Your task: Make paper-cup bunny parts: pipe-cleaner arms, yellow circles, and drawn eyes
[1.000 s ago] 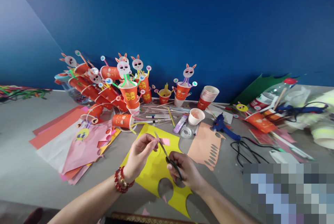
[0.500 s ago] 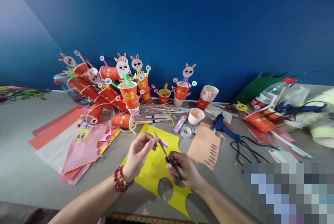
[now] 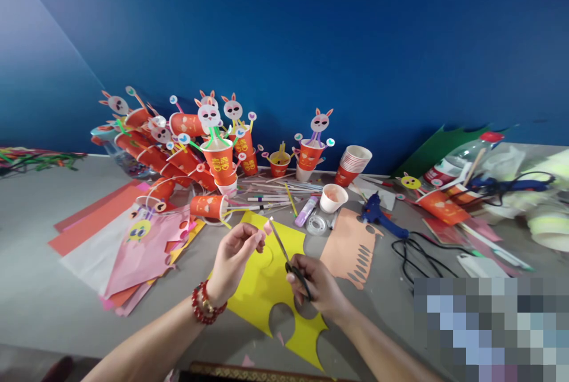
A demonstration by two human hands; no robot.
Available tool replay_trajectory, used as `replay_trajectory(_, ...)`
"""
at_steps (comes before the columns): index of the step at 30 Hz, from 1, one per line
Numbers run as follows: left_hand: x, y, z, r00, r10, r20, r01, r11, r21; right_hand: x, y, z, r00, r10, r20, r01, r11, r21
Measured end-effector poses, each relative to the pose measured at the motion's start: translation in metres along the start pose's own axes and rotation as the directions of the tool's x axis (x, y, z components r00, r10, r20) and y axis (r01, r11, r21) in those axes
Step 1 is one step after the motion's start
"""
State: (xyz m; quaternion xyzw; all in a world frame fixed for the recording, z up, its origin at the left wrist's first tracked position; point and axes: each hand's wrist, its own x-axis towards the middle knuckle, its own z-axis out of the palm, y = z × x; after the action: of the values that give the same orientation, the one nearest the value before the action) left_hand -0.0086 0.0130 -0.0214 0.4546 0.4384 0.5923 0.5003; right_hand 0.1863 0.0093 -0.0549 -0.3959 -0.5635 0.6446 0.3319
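Observation:
My left hand (image 3: 234, 256), with a red bead bracelet at the wrist, pinches a small pink paper piece (image 3: 267, 227) between thumb and fingers. My right hand (image 3: 316, 285) grips black-handled scissors (image 3: 288, 255), whose blades point up and left and meet the pink piece. Both hands hover above a yellow paper sheet (image 3: 262, 287) with round cutouts, lying on the grey table (image 3: 35, 287).
Red paper cups with rabbit faces (image 3: 208, 150) crowd the back left, with a cup stack (image 3: 353, 165) beside them. Pink and orange paper sheets (image 3: 133, 239) lie left. A blue glue gun (image 3: 377, 216), its black cable, tape roll (image 3: 317, 225) and peach paper (image 3: 351, 248) lie right.
The pink piece has been trimmed smaller and now sits higher at my left fingertips. The scissors have shifted slightly up and right, blades closing on it.

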Motion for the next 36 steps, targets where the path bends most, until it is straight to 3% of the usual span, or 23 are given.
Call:
replay_trajectory(6, -0.001, 0.005, 0.004, 0.992, -0.006, 0.125, 0.000, 0.999, 0.049, 0.001, -0.016, -0.004, 0.999, -0.024, -0.045, 0.028, 0.995, 0.092)
replay_trajectory(12, -0.007, -0.004, 0.010, 0.952, -0.128, 0.277, 0.081, 0.981, 0.176, 0.000, -0.020, -0.002, 0.991, -0.056, -0.117, 0.077, 0.980, 0.182)
replay_trajectory(15, -0.009, -0.008, 0.010, 0.922, -0.143, 0.360, 0.043, 0.961, 0.272, 0.001, -0.016, -0.003, 0.986, -0.049, -0.159, 0.079, 0.980, 0.185)
replay_trajectory(24, -0.008, -0.005, 0.011, 0.864, -0.183, 0.469, -0.038, 0.905, 0.423, 0.003, -0.011, -0.005, 0.990, -0.098, -0.106, 0.113, 0.982, 0.149)
replay_trajectory(27, -0.008, -0.007, 0.012, 0.867, -0.197, 0.458, -0.022, 0.903, 0.430, 0.003, -0.010, -0.004, 0.985, -0.103, -0.137, 0.121, 0.984, 0.131)
replay_trajectory(36, -0.019, -0.019, 0.020, 0.939, -0.164, 0.303, 0.114, 0.978, 0.176, 0.003, -0.009, 0.004, 0.934, -0.108, -0.341, 0.182, 0.964, 0.193)
